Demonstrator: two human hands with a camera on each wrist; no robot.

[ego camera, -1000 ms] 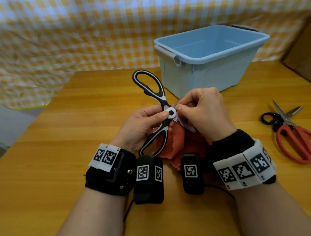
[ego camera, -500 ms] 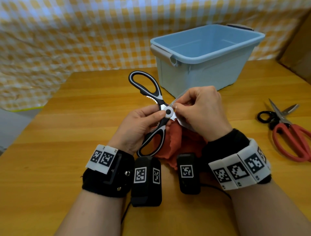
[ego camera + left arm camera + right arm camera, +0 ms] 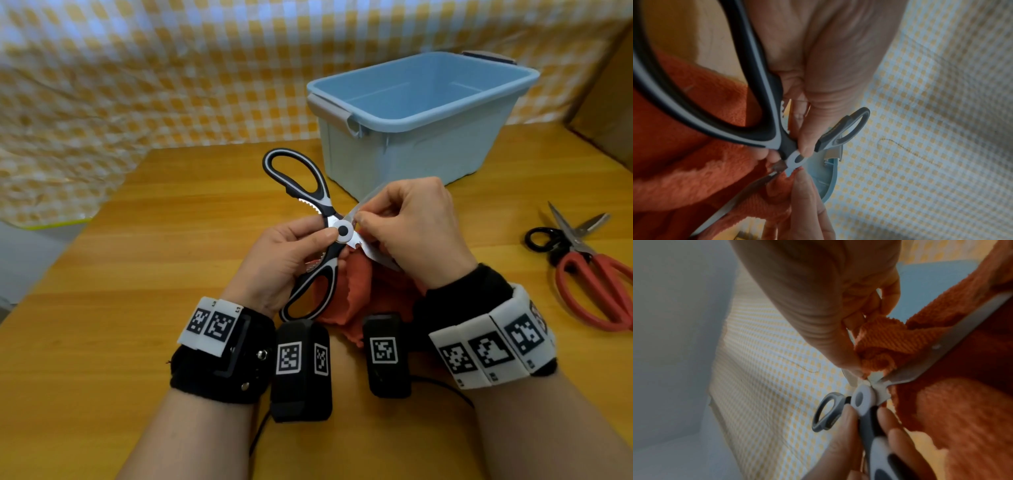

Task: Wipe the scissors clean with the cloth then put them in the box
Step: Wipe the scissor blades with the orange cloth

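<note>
On table's right, red scissors (image 3: 596, 274).

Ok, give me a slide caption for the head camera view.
Left hand holds open black-and-white scissors while right hand wipes them with orange cloth beside blue plastic box.

We see black-and-white scissors (image 3: 301, 192), an orange cloth (image 3: 370, 291), a pale blue box (image 3: 428, 144), red scissors (image 3: 596, 287) right, a yellow-checked curtain (image 3: 137, 68) far.

Three pairs of scissors (image 3: 310, 219) (image 3: 596, 291) (image 3: 561, 236), one cloth (image 3: 373, 294), one box (image 3: 421, 116), two hands (image 3: 274, 263) (image 3: 418, 233) on one table (image 3: 102, 308).
</note>
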